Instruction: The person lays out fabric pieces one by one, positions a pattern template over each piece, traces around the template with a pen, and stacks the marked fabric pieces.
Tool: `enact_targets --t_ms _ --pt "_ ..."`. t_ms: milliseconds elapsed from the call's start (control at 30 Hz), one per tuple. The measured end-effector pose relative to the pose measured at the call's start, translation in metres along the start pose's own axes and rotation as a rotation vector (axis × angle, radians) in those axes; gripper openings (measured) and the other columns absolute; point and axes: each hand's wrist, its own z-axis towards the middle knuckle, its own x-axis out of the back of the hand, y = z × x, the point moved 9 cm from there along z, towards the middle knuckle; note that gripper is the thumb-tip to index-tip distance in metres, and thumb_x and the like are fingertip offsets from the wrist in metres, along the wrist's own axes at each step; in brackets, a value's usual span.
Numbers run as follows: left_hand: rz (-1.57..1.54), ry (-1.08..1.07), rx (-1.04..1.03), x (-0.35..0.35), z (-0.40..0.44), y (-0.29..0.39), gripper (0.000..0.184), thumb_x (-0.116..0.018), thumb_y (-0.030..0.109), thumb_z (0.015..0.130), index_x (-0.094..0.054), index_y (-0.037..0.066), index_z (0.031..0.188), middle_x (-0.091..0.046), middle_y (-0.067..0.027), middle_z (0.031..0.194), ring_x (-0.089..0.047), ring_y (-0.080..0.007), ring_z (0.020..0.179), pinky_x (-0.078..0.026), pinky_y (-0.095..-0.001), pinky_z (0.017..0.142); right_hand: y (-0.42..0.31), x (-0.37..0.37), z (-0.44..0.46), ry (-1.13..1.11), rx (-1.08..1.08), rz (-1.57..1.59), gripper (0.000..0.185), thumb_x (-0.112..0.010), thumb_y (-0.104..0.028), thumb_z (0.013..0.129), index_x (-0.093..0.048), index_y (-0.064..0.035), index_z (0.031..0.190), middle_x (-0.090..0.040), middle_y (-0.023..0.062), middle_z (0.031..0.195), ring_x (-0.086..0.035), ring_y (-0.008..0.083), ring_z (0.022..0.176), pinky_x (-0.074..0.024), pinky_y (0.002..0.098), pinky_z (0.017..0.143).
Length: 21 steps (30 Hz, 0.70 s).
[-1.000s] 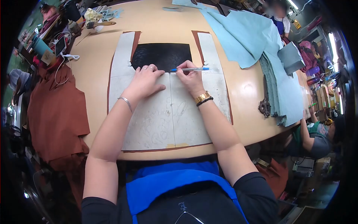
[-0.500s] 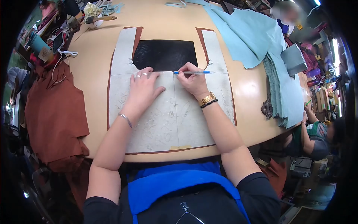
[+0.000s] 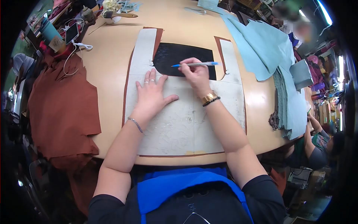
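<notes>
My left hand (image 3: 151,93) lies flat with its fingers spread on the left side of a pale grey-white pattern template (image 3: 167,128). In my right hand (image 3: 197,78) is a blue-tipped ballpoint pen (image 3: 211,64), held nearly level, its tip pointing left over a black sheet (image 3: 182,52). Whether the tip touches that sheet, I cannot tell. The template is U-shaped at the top, with faint handwriting and ruled lines. Reddish-brown material (image 3: 158,39) shows along its edges from beneath. The black sheet fills the gap between the two upper arms of the template.
Brown hides (image 3: 65,112) hang over the table's left edge. Light blue material (image 3: 261,48) is spread at the right, beside a grey-blue box (image 3: 301,74). A phone (image 3: 72,33) with a white cable and a brush (image 3: 121,15) lie at the upper left. Another person (image 3: 315,140) works at the right.
My right hand has lifted the pen from the template's inner edge to over the black sheet. My left hand's fingers are spread wider. The whole view has shifted slightly.
</notes>
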Motion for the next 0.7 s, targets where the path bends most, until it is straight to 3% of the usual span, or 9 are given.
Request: enact_targets --t_ms 67,200,400,500,700 --pt "0.025 -0.027 0.003 0.001 0.002 0.001 0.083 -0.067 0.066 0.077 -0.044 0.017 0.14 -0.026 -0.0234 0.155 -0.021 -0.0372 0.147 -0.023 -0.0699 0.108 -0.002 -0.03 0.01 -0.053 0.043 -0.041 0.012 -0.066 -0.013 0.085 -0.065 -0.0011 0.087 -0.065 0.0 0.071 -0.055 0.003 0.063 -0.0468 0.022 0.056" --pt "0.055 -0.06 0.008 -0.001 0.002 0.001 0.093 -0.065 0.067 0.077 -0.037 0.012 0.146 -0.024 -0.0233 0.156 -0.018 -0.0368 0.147 -0.023 -0.0703 0.107 0.009 -0.07 0.025 -0.094 0.041 -0.089 0.013 -0.066 -0.015 0.082 -0.065 -0.0023 0.086 -0.068 0.0075 0.07 -0.059 0.0093 0.06 -0.0496 0.0266 0.057" --pt "0.074 -0.113 0.018 -0.003 0.004 0.001 0.102 -0.064 0.068 0.077 -0.028 0.007 0.151 -0.023 -0.0232 0.156 -0.017 -0.0366 0.148 -0.023 -0.0699 0.108 0.003 -0.075 0.024 -0.094 0.1 -0.249 0.015 -0.066 -0.018 0.08 -0.067 -0.0031 0.084 -0.067 0.008 0.068 -0.059 0.0115 0.058 -0.0493 0.0269 0.056" --pt "0.056 -0.062 0.01 -0.003 0.003 0.001 0.101 -0.065 0.068 0.078 -0.029 0.007 0.15 -0.023 -0.0232 0.156 -0.018 -0.0367 0.147 -0.023 -0.0696 0.108 0.011 -0.077 0.026 -0.125 0.089 -0.228 0.014 -0.066 -0.015 0.082 -0.066 -0.0017 0.085 -0.068 0.0067 0.073 -0.06 0.0095 0.063 -0.0487 0.0257 0.058" --pt "-0.002 0.041 -0.018 0.0 0.003 0.002 0.084 -0.068 0.063 0.078 -0.046 0.011 0.139 -0.03 -0.0255 0.152 -0.023 -0.0375 0.145 -0.026 -0.0703 0.105 0.008 -0.075 0.026 -0.112 0.048 -0.17 0.012 -0.066 -0.013 0.081 -0.065 -0.0006 0.081 -0.068 0.0066 0.074 -0.061 0.0089 0.067 -0.0499 0.0249 0.062"
